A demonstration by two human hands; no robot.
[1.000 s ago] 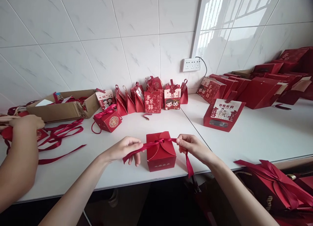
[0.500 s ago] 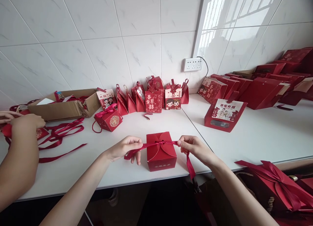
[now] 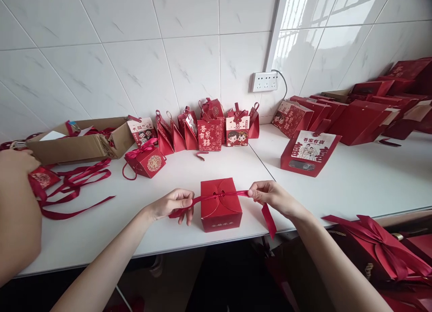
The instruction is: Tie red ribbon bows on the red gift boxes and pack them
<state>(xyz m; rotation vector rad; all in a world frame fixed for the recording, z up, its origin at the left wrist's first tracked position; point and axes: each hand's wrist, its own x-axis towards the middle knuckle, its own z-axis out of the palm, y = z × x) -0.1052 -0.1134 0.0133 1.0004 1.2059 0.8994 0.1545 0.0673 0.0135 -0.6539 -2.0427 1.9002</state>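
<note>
A small red gift box (image 3: 221, 213) with curved overlapping top flaps stands upright near the front edge of the white table. Threaded through its top is a dark red ribbon (image 3: 206, 198), crossed at the middle and stretched out to both sides. My left hand (image 3: 177, 205) pinches one end of it, left of the box, with the lower fingers curled loosely. On the other side, my right hand (image 3: 270, 195) pinches the opposite length between thumb and fingers, and its loose tail hangs below. Neither hand touches the box itself.
A cardboard carton (image 3: 81, 143) with ribbons stands at the back left, beside loose ribbons (image 3: 76, 186). A co-worker's arm (image 3: 18, 204) is at far left. Several red favour bags line the wall below a socket strip (image 3: 265, 82). Ribboned boxes (image 3: 381, 244) sit lower right.
The ribbon is still held taut across the box, and both hands stay in nearly the same places. The right tail has swung outward a little. The co-worker's arm has shifted left.
</note>
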